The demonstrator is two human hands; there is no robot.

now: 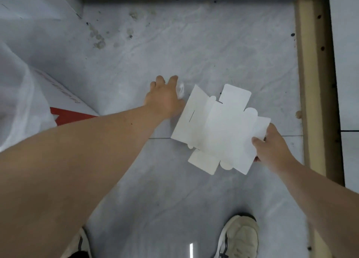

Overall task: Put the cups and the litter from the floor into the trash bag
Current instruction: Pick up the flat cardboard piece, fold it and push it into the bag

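The right hand [272,147] pinches a flattened white carton [219,129] by its edge above the grey floor [174,50]; the left hand [165,96] curls round a small crumpled white scrap [181,90], low at the floor; the translucent trash bag [17,102] bulges at the left.

open floor [174,44] ahead, red-and-white box [73,110] left, wooden strip [310,83] right

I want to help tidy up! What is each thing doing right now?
Card box: unfolded flat, held at its edge.
Right hand: pinching the card box.
Left hand: down at the floor, closing on a small white scrap.
Trash bag: at the left, white, see-through.
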